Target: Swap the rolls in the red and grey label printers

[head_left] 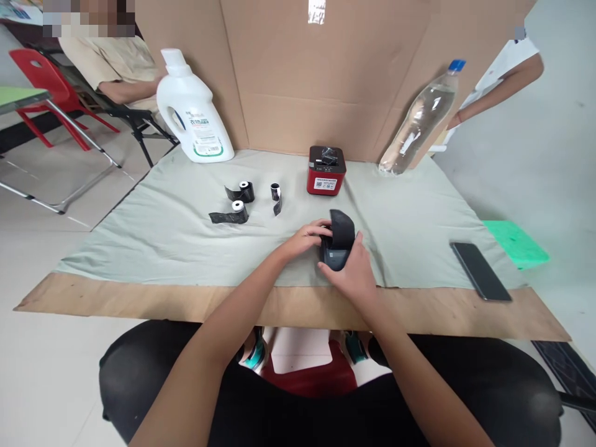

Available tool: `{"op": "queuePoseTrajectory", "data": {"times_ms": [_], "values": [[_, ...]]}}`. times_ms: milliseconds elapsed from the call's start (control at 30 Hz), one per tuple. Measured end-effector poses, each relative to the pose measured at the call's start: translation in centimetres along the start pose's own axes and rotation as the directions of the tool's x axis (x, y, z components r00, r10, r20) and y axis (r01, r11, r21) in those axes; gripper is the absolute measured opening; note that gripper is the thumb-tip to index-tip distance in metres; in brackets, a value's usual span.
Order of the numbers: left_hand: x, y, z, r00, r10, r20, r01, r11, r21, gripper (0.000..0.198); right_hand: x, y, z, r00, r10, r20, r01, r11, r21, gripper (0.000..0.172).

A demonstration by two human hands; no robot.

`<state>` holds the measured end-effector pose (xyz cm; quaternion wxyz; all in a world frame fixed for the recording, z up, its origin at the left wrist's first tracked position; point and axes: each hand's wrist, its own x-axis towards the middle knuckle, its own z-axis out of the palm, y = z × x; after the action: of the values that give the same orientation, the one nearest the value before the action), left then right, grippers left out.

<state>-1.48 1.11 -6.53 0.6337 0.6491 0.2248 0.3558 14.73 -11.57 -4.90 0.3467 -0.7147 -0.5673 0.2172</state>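
A small black portable printer (338,257), its curved flap (343,228) standing up, is between my hands near the table's front edge. My right hand (356,270) wraps around its right side and front, thumb across the near face. At the printer's left side, my left hand (307,239) has its fingers bent against the opening by the flap; the fingertips are partly hidden. Left of my hands lie several rolls of black film with loose tails: a rear roll (246,191), a front roll (239,211) and a smaller roll (275,192).
Behind my hands stands a red and black box-shaped device (326,174). A white detergent bottle (198,118) and a clear bottle (421,124) with a blue cap lean against the cardboard screen (321,81). A phone (480,271) lies at right. Two people are beyond the screen.
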Motion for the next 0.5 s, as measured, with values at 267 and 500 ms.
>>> {"op": "queuePoseTrajectory", "data": {"times_ms": [267,500], "values": [[0.5,-0.1,0.0,0.994,0.053,-0.094,-0.056,0.998,-0.036,0.055,3.1,0.4,-1.6,0.997,0.010,-0.070,-0.012,0.999,-0.035,0.131],[0.4,-0.5,-0.1,0.990,0.015,-0.138,-0.008,0.999,0.048,0.062,17.3,3.5,-5.5,0.950,0.022,-0.312,-0.005,0.999,0.053,0.132]]}}
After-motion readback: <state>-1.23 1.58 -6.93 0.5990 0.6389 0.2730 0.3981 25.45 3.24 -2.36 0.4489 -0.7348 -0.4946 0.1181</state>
